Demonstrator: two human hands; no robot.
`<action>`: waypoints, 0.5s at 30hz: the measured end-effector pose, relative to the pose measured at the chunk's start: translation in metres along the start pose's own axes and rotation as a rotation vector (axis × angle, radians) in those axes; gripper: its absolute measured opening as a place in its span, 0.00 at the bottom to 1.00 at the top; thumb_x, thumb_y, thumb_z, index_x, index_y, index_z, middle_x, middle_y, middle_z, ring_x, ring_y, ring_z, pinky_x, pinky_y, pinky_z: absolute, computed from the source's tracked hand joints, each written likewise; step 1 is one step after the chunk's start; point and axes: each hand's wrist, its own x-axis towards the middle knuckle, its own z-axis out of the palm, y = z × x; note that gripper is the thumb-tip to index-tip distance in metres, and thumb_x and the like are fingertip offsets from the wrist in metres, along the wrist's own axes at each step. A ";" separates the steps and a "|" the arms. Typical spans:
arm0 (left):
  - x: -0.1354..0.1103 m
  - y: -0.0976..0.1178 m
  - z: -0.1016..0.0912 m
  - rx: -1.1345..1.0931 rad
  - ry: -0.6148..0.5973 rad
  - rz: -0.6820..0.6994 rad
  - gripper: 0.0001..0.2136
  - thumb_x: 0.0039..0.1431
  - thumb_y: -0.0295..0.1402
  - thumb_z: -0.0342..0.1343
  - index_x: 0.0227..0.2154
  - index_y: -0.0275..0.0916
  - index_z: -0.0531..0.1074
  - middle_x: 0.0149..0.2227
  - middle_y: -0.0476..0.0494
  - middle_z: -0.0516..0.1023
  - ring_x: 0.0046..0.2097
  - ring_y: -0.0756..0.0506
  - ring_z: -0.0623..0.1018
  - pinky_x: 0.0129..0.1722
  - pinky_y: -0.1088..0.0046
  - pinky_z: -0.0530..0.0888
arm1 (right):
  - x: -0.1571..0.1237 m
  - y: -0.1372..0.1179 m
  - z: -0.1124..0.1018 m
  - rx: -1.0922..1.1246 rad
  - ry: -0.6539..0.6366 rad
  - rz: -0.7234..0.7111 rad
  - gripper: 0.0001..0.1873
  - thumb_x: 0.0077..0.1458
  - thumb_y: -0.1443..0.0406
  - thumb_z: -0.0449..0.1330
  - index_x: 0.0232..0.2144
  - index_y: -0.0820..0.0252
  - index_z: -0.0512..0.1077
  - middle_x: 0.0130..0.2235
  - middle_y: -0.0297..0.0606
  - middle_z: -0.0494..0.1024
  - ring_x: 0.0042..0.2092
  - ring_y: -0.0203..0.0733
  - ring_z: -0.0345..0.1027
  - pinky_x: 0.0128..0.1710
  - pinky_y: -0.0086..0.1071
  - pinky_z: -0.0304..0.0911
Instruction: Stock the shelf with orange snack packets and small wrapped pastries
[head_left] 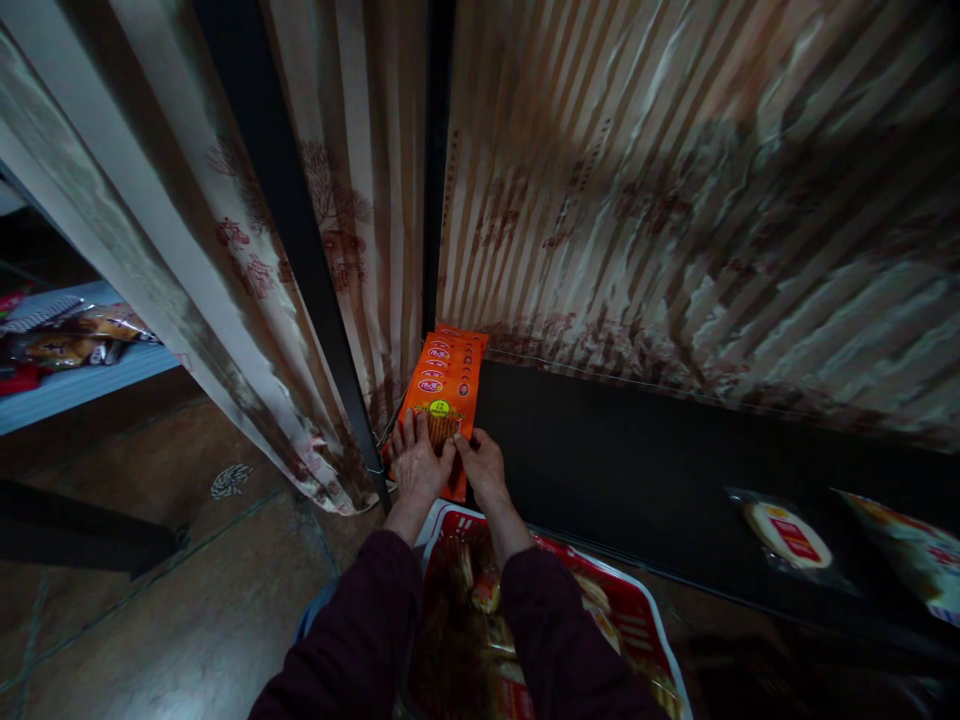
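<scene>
Orange snack packets (450, 375) lie in an overlapping row at the left end of a black shelf (600, 440), and the front one pictures stick-shaped food. My left hand (420, 465) rests on the front packet with its fingers spread. At that packet's right edge, my right hand (484, 465) has its thumb on top and its fingers curled at the side, closed on the edge. Below my forearms stands a red basket with a white rim (660, 620), holding several clear-wrapped food packs (487, 590), partly hidden by my sleeves.
A dark metal post (315, 240) rises just left of the packets. Printed curtains (600, 200) hang behind and to the left. On the shelf's right lie a round wrapped pack (791, 535) and another bag (907, 550). A blue-grey shelf (90, 370) with packaged food stands at left.
</scene>
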 end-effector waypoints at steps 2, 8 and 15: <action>0.000 0.001 -0.002 -0.007 -0.018 -0.008 0.29 0.57 0.43 0.50 0.60 0.39 0.59 0.63 0.38 0.60 0.62 0.36 0.62 0.61 0.54 0.59 | 0.001 0.001 0.000 0.007 -0.010 0.006 0.14 0.50 0.58 0.55 0.35 0.58 0.75 0.31 0.35 0.79 0.32 0.40 0.72 0.34 0.30 0.65; 0.000 0.003 -0.005 -0.014 -0.020 -0.002 0.28 0.58 0.43 0.48 0.60 0.37 0.59 0.63 0.38 0.61 0.63 0.36 0.61 0.61 0.56 0.59 | 0.005 0.000 -0.002 0.028 -0.030 0.030 0.13 0.49 0.57 0.56 0.32 0.58 0.75 0.29 0.34 0.79 0.31 0.39 0.71 0.32 0.30 0.65; 0.000 0.002 -0.004 -0.015 -0.024 0.000 0.28 0.58 0.42 0.48 0.60 0.36 0.58 0.63 0.37 0.61 0.63 0.36 0.60 0.61 0.56 0.59 | 0.011 0.000 -0.004 0.052 -0.072 0.047 0.15 0.48 0.55 0.57 0.30 0.59 0.77 0.26 0.34 0.79 0.30 0.39 0.72 0.31 0.29 0.65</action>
